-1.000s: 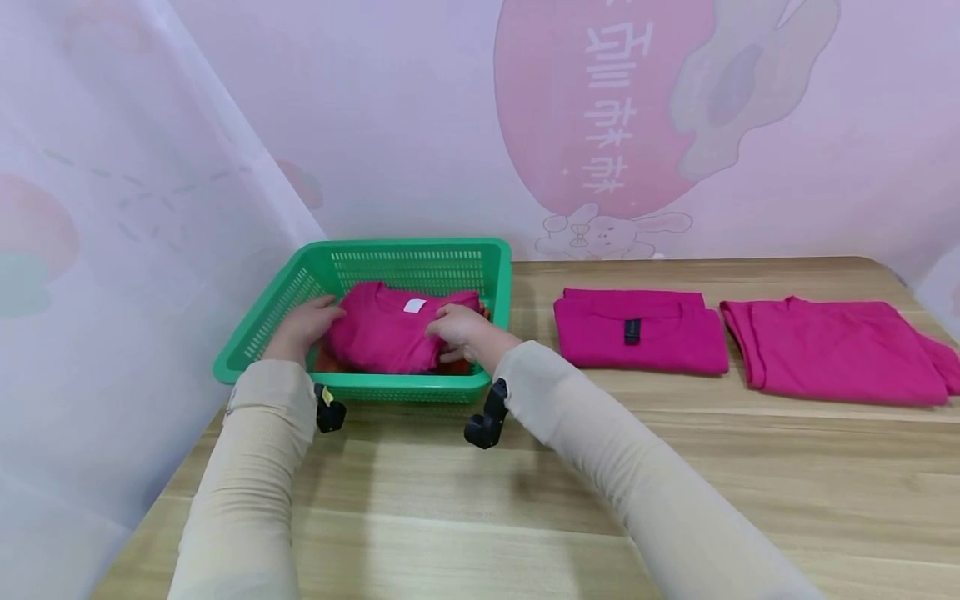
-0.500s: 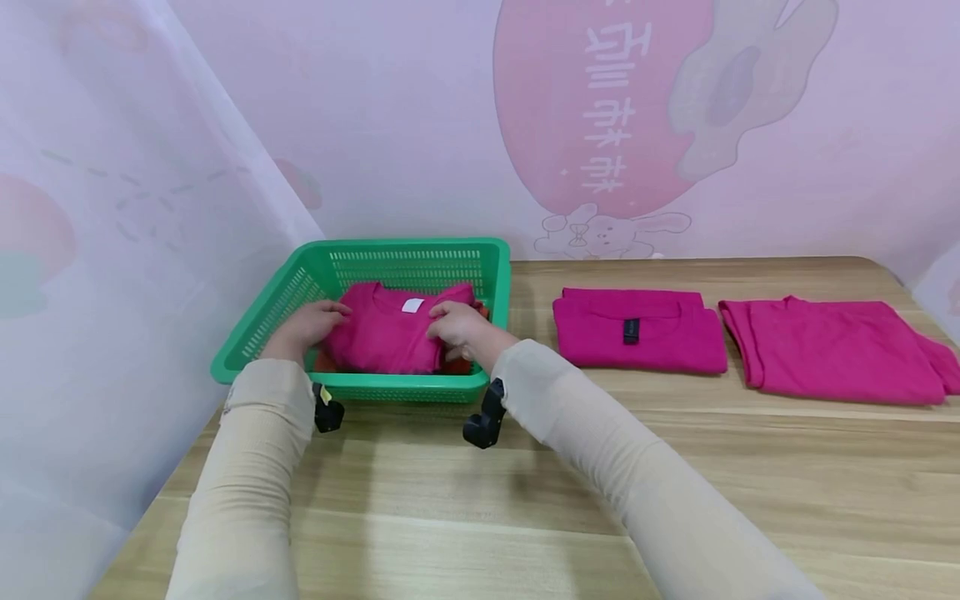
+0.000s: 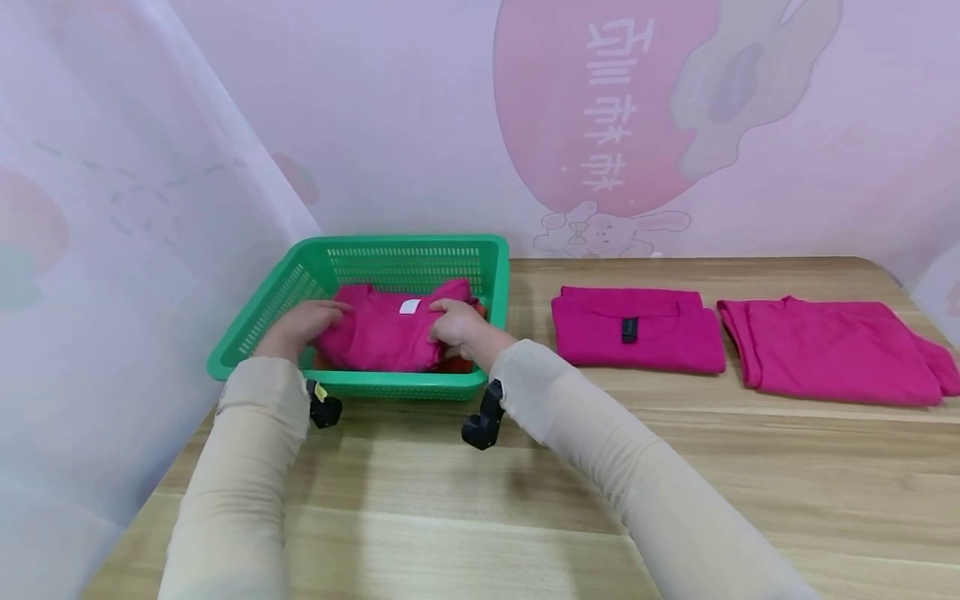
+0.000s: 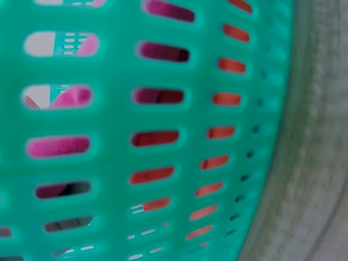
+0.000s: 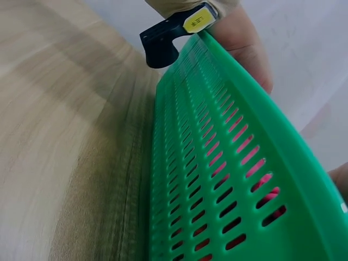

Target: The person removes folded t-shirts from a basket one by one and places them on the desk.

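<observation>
A folded magenta shirt [image 3: 382,333] with a white neck label lies in a green slotted basket [image 3: 405,242]. My left hand [image 3: 298,325] grips the shirt's left side, its fingertips partly sunk in the fabric. At the other side my right hand [image 3: 459,327] pinches the shirt's right edge, where a fold stands up. Orange-red cloth [image 3: 454,365] shows beneath the shirt. The left wrist view is mostly filled by the basket wall [image 4: 114,117], with magenta and orange-red cloth behind the slots. In the right wrist view, my left hand [image 5: 247,51] reaches over the rim.
To the right on the wooden table [image 3: 450,517] lie two more folded magenta garments: a shirt [image 3: 637,342] with a black neck label and another piece [image 3: 832,350] beside it. A printed pink cloth backdrop [image 3: 405,117] stands behind the table and along its left.
The shirt's right shoulder fold has risen a little, and its left part has spread slightly leftward. My left hand has shifted slightly left; the right hand stays nearly in place.
</observation>
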